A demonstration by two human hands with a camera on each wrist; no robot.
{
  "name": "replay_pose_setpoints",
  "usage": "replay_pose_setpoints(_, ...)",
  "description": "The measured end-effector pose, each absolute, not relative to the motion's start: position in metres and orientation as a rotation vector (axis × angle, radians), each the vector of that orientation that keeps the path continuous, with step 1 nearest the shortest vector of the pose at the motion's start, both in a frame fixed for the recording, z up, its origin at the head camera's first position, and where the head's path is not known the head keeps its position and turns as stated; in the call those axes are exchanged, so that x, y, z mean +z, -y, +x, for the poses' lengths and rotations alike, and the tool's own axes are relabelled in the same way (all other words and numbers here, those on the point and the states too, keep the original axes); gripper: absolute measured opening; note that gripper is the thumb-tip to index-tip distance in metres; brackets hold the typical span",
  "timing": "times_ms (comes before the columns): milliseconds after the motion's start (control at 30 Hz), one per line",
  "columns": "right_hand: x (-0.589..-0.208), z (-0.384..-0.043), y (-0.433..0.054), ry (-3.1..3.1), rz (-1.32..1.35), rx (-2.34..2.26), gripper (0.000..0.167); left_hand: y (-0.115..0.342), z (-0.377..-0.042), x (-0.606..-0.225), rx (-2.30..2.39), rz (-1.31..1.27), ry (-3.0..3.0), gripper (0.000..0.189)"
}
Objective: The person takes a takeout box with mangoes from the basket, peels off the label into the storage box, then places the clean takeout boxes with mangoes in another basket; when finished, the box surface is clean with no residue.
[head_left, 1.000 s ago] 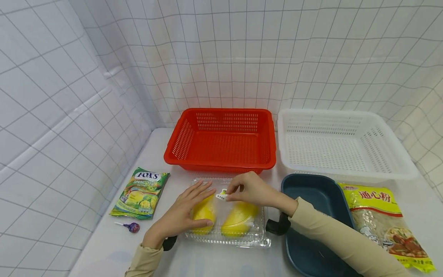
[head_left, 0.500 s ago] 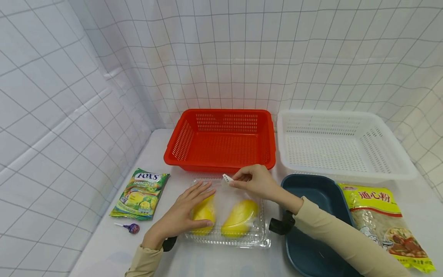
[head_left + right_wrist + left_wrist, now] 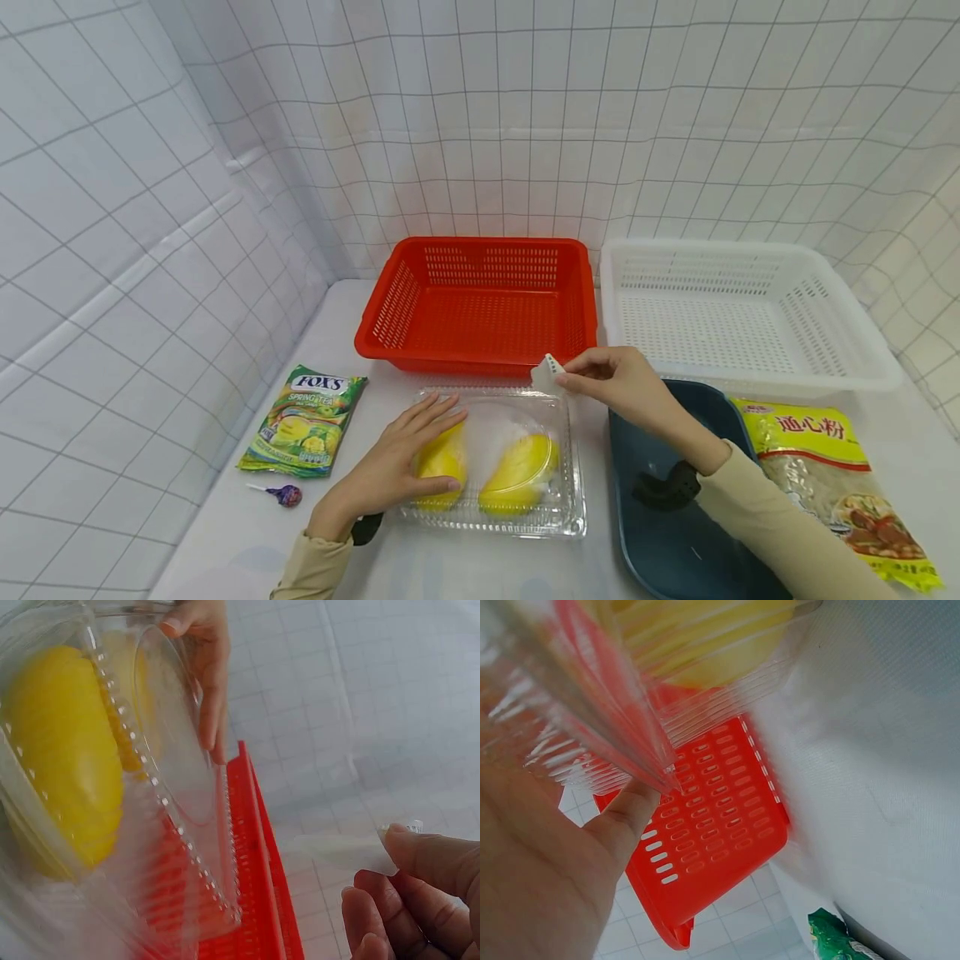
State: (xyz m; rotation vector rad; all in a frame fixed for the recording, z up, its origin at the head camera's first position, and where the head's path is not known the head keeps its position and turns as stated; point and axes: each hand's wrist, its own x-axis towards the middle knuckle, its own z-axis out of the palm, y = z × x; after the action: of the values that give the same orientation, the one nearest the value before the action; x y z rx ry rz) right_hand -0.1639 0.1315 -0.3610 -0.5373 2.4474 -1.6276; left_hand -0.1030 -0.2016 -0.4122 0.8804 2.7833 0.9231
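A clear plastic clamshell box (image 3: 566, 492) stands at the front middle of the table, its lid down. Inside lie two yellow, mango-like pieces (image 3: 517, 473). My left hand (image 3: 397, 467) rests flat on the left part of the lid, fingers spread. In the right wrist view its fingers (image 3: 214, 697) lie along the lid. Between thumb and forefinger my right hand (image 3: 633, 396) pinches a small white label (image 3: 543, 375) with dark print, apart from the box and above its far right corner. The label looks bent and partly see-through in the right wrist view.
Behind the box stand a red basket (image 3: 480, 364) and a white basket (image 3: 757, 379). A dark blue tub (image 3: 637, 533) sits under my right forearm, beside a pasta bag (image 3: 840, 492). At left lie a green Fox's candy bag (image 3: 303, 421) and a lollipop (image 3: 288, 495).
My right hand has lifted the label off the lid and carried it right and away from me. The left hand and the box have stayed in place.
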Motion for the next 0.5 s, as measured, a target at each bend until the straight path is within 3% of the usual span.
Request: replay_pose_setpoints(500,-0.363,-0.142,-0.225,-2.516,-0.282,-1.76,0.019,0.201,-0.102,-0.41,0.912,0.896,-2.791,0.081)
